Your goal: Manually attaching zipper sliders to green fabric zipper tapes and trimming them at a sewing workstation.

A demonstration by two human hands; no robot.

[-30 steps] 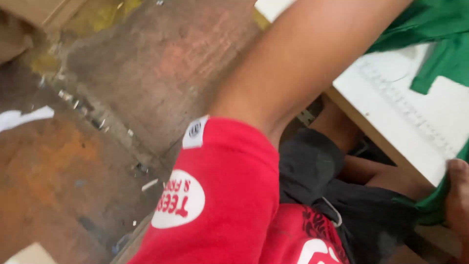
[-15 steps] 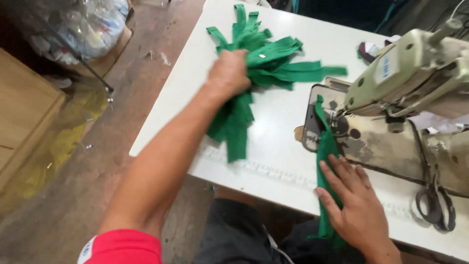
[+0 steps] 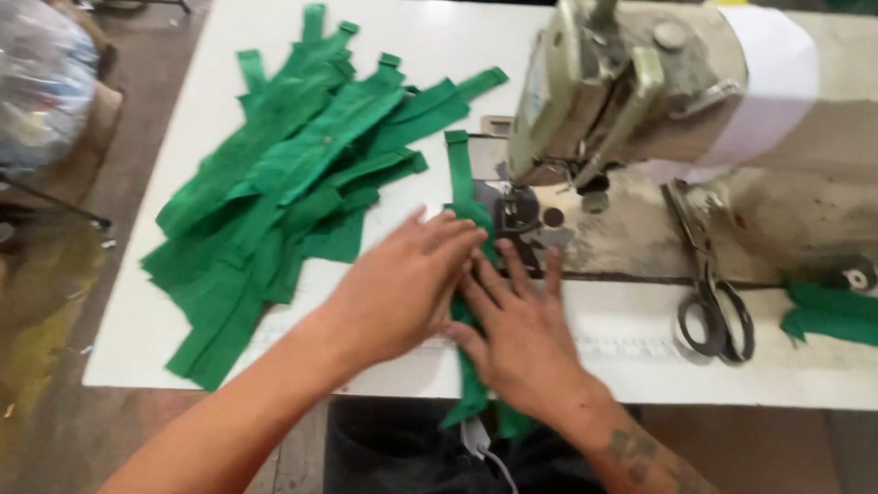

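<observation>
On the left of the white desk point(image 3: 137, 329) lies a loose heap of green fabric strips point(image 3: 283, 192), fanned over one another and looking thin, limp and very light, the sort of cloth that slides and bunches at a touch. Next comes the left hand point(image 3: 402, 279), fingers spread and laid flat, gripping nothing but pressing down on a single green strip point(image 3: 460, 178) that runs from the desk's near edge up to the needle area. The right hand point(image 3: 517, 334) lies just beside it, likewise flat and open, palm on the same strip (its lower end hangs off the desk edge). A piece this soft is best handled by flat pressure near the foot, or pinched at its edges. Further right stand the sewing machine point(image 3: 640, 91), dark scissors point(image 3: 713, 302) and more green cloth point(image 3: 828, 311).
</observation>
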